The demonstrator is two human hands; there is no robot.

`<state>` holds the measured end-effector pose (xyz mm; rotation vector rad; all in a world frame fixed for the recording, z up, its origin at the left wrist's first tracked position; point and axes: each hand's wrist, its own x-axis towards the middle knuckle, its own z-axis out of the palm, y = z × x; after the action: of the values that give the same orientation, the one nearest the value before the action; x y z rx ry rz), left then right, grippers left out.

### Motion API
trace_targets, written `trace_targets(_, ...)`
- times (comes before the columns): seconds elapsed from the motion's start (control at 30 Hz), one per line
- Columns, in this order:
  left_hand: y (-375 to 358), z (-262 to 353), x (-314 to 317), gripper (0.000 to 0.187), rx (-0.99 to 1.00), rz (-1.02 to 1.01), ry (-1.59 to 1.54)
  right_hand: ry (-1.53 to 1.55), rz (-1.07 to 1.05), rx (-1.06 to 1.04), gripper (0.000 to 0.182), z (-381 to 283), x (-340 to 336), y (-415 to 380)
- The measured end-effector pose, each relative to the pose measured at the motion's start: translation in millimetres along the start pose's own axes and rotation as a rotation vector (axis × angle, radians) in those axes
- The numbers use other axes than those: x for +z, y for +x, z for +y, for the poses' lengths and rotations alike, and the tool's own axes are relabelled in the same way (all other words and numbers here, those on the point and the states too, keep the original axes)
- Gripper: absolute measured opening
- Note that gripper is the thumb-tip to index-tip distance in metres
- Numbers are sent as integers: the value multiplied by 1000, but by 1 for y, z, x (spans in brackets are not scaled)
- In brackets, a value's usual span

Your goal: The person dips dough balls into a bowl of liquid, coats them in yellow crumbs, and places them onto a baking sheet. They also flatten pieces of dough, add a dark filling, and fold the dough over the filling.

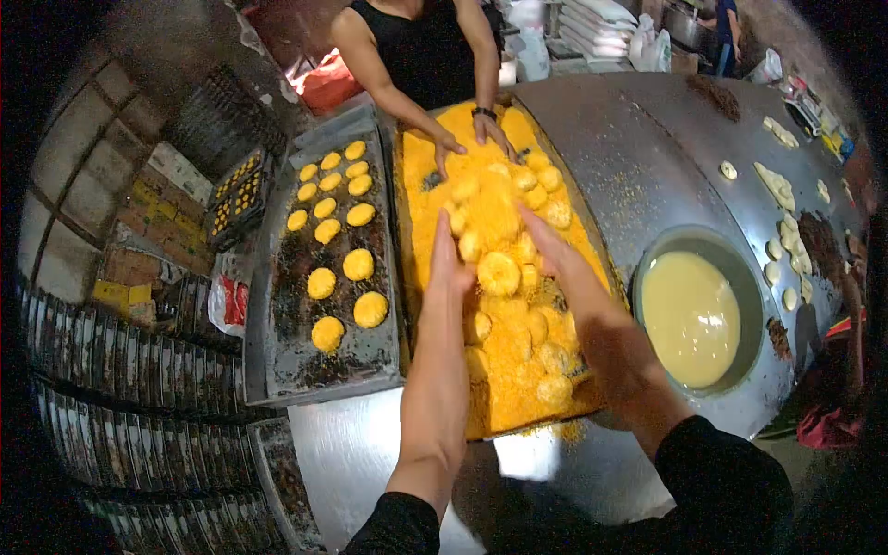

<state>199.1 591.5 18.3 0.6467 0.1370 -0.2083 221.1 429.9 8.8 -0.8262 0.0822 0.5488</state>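
My left hand (pixel 450 254) and my right hand (pixel 552 242) face each other with a heap of crumb-coated dough rounds (pixel 499 274) cupped between them. Loose yellow crumbs (pixel 488 199) over the heap are blurred. Both sets of fingers are partly buried in crumbs and dough. Beneath lies a large tray (pixel 400 227) spread with the same crumbs and holding more coated rounds. At its far end, a co-worker's two hands (pixel 470 148) reach into the crumbs.
On my left, a dark baking tray (pixel 264 370) carries several yellow rounds in rows. A grey basin (pixel 754 310) of pale yellow liquid stands to the right. Plain dough pieces (pixel 788 245) lie farther right on the metal table (pixel 610 129). Stacked trays (pixel 139 398) fill the lower left.
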Motion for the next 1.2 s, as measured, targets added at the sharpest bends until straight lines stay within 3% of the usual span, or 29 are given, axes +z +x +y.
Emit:
trace_targets(0.03,-13,0,7,72,-17,11,-7,-251,-16,2,49,-6,-2,-1)
trace_targets(0.07,-25,6,13,71,-93,194,414,-606,105,78,48,-4,-32,21)
trace_targets(0.1,-35,12,13,69,-167,371,839,-601,108,83,48,-12,-30,3)
trace_targets(0.13,-48,10,-13,66,-79,271,1057,-1026,159,90,50,-28,-18,-24)
trace_targets(0.17,-65,3,-34,66,7,315,1102,-1454,209,90,52,-39,-13,-44)
trace_targets(0.2,-85,-3,-50,67,93,362,1147,-1387,339,37,52,-28,-28,-57)
trace_targets(0.23,-112,-10,-28,64,-50,504,880,-1316,467,-25,53,-8,-43,-66)
trace_targets(0.27,-117,-22,-42,60,-68,602,932,-1313,469,-36,53,19,-44,-73)
trace_targets(0.3,-108,-44,-79,57,61,476,768,-1065,553,-186,54,51,-41,-80)
trace_targets(0.33,-108,-52,-52,51,171,477,649,-811,626,-326,55,67,-32,-81)
trace_targets(0.37,-106,-55,-23,45,270,479,527,-814,629,-323,55,67,-17,-79)
trace_targets(0.43,-77,-58,-26,47,133,279,345,-392,414,-244,58,54,20,-81)
trace_targets(0.5,-53,-43,-38,50,-126,265,112,-143,318,50,71,26,44,-91)
trace_targets(0.57,-75,-13,-17,59,-33,224,199,-189,215,-57,70,9,30,-88)
trace_targets(0.6,-95,4,-5,62,-47,95,224,-188,220,-48,70,12,12,-96)
trace_targets(0.67,-149,13,31,62,-59,344,700,-764,242,-205,67,8,-28,-105)
trace_targets(0.7,-150,-1,-18,61,10,247,689,-959,405,-166,69,15,-35,-121)
trace_targets(0.73,-164,-15,-29,55,33,348,735,-1152,568,-131,70,31,-36,-139)
trace_targets(0.77,-175,-30,-36,47,-61,516,603,-1269,676,-76,69,60,-37,-147)
trace_targets(0.8,-188,-49,-27,42,70,381,207,-1382,787,-19,68,92,-40,-149)
trace_targets(0.83,-181,-68,-48,42,97,509,439,-1412,885,-154,68,123,-32,-146)
trace_targets(0.87,-175,-79,-36,43,165,507,452,-1433,985,-291,67,144,-19,-136)
trace_targets(0.9,-173,-89,-26,45,220,515,463,-1437,982,-293,67,148,-7,-128)
trace_targets(0.97,-137,-97,-40,49,147,442,291,-948,889,-160,70,138,9,-105)
trace_targets(1.03,-140,-62,10,52,52,293,-3,-111,322,-149,67,130,-14,-71)
trace_targets(1.1,-124,-36,5,58,3,-3,-78,19,32,-71,64,76,23,-101)
trace_targets(1.17,-158,-8,30,69,-11,390,514,-526,468,75,61,28,43,-143)
trace_targets(1.2,-168,-6,15,71,-99,413,739,-1139,296,80,61,25,-4,-136)
